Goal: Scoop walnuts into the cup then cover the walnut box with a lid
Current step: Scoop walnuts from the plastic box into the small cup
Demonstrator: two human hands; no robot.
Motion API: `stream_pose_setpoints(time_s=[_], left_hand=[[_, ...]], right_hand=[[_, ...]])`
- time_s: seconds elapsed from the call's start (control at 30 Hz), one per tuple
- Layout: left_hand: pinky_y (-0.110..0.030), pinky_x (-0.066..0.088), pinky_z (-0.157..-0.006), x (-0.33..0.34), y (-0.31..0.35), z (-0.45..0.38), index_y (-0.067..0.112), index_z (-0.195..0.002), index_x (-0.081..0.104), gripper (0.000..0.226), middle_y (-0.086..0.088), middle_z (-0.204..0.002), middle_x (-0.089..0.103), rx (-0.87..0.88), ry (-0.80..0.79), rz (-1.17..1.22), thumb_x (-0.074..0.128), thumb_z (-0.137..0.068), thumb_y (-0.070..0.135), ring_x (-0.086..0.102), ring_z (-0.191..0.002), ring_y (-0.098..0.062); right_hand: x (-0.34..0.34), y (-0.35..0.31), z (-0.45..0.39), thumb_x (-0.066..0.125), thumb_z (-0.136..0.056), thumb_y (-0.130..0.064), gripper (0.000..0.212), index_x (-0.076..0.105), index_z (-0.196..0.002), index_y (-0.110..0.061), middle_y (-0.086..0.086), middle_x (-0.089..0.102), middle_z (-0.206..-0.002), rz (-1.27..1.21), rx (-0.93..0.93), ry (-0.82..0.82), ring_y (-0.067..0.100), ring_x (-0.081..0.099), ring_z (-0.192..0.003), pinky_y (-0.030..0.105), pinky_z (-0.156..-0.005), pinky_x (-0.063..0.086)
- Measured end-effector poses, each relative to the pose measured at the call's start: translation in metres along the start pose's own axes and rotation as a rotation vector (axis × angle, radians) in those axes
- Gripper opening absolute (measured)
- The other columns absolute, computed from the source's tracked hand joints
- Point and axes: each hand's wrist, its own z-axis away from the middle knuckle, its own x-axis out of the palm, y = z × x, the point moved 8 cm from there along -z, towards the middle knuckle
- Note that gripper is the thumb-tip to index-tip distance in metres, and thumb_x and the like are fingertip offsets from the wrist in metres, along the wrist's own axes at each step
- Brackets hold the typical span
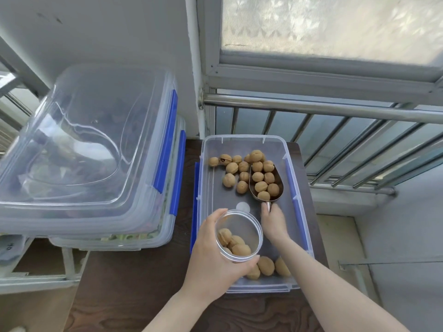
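A clear plastic walnut box [239,140] with blue side clips sits on a dark wooden table. Loose walnuts [232,167] lie at its far end, and a few more at its near end. My right hand [273,221] grips the handle of a metal scoop [279,179] that holds several walnuts and rests inside the box. My left hand [213,259] holds a clear round cup [238,236] over the box's near-left corner; a few walnuts lie in the cup. The clear lid [79,140] with a blue clip lies on the stacked boxes to the left.
Stacked clear storage boxes [110,238] stand left of the walnut box, touching the table's left side. A metal railing [335,109] and window run behind. The dark wooden table [134,283] extends toward me; a floor gap lies to the right.
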Motion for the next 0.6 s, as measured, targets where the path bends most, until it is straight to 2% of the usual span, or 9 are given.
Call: stream_pose_setpoints(time_s=[0.1,0.17,0.23,0.37,0.43,0.5,0.53,0.6], left_hand=[[-0.005,0.031,-0.097,-0.004,0.005,0.001,0.036,-0.129,0.037,0.093,0.019,-0.128,0.05,0.02,0.033,0.002,0.086,-0.05,0.043,0.043,-0.122,0.002],[-0.01,0.033,-0.1,-0.009,0.013,0.0,0.035,-0.129,0.037,0.093,0.017,-0.128,0.05,0.051,0.076,-0.003,0.085,-0.05,0.044,0.044,-0.122,0.001],[-0.013,0.035,-0.101,-0.017,0.025,-0.002,0.035,-0.129,0.036,0.092,0.015,-0.127,0.05,0.089,0.134,-0.007,0.082,-0.05,0.046,0.045,-0.122,-0.002],[-0.002,0.03,-0.093,-0.034,0.058,-0.007,0.034,-0.128,0.033,0.09,0.02,-0.12,0.045,0.202,0.226,-0.049,0.076,-0.051,0.05,0.042,-0.116,0.007],[0.001,0.028,-0.09,-0.04,0.073,-0.008,0.032,-0.128,0.033,0.088,0.022,-0.116,0.043,0.26,0.249,-0.077,0.078,-0.053,0.046,0.04,-0.111,0.013],[0.001,0.029,-0.089,-0.045,0.084,-0.01,0.026,-0.129,0.036,0.087,0.018,-0.114,0.044,0.305,0.268,-0.125,0.081,-0.055,0.04,0.042,-0.107,0.008],[0.0,0.031,-0.088,-0.047,0.087,-0.01,0.024,-0.128,0.037,0.087,0.014,-0.114,0.045,0.326,0.277,-0.165,0.082,-0.055,0.039,0.044,-0.105,0.003],[-0.006,0.037,-0.081,-0.048,0.09,-0.011,0.022,-0.128,0.036,0.087,0.012,-0.109,0.044,0.357,0.298,-0.25,0.084,-0.056,0.036,0.048,-0.098,-0.008]], right_hand=[[-0.007,0.005,0.009,0.04,-0.099,-0.027,0.034,0.058,-0.101,0.002,0.023,0.065,-0.1,-0.034,-0.063,0.013,0.036,0.059,-0.092,0.038,-0.074,0.043],[-0.011,0.001,0.017,0.041,-0.099,-0.031,0.032,0.058,-0.093,-0.004,0.016,0.064,-0.086,-0.061,-0.106,-0.018,0.032,0.059,-0.081,0.041,-0.071,0.046],[-0.018,-0.005,0.028,0.041,-0.098,-0.035,0.03,0.054,-0.082,-0.013,0.006,0.056,-0.073,-0.084,-0.153,-0.072,0.023,0.052,-0.068,0.04,-0.062,0.042],[-0.057,-0.026,0.059,0.045,-0.096,-0.032,0.033,0.039,-0.069,-0.015,0.001,0.042,-0.059,-0.063,-0.276,-0.171,0.015,0.037,-0.051,0.03,-0.049,0.033],[-0.087,-0.042,0.079,0.047,-0.098,-0.023,0.032,0.04,-0.07,-0.009,-0.006,0.039,-0.051,-0.039,-0.31,-0.24,0.008,0.032,-0.042,0.022,-0.041,0.028],[-0.12,-0.059,0.101,0.048,-0.098,-0.02,0.033,0.042,-0.078,0.006,-0.005,0.037,-0.049,-0.021,-0.302,-0.346,0.006,0.026,-0.036,0.016,-0.034,0.024],[-0.137,-0.068,0.112,0.05,-0.096,-0.024,0.037,0.043,-0.084,0.011,0.0,0.037,-0.051,-0.006,-0.304,-0.391,0.007,0.025,-0.035,0.015,-0.032,0.023],[-0.166,-0.091,0.135,0.056,-0.084,-0.043,0.058,0.048,-0.091,0.014,0.005,0.038,-0.054,0.065,-0.335,-0.472,0.008,0.026,-0.035,0.014,-0.03,0.025]])
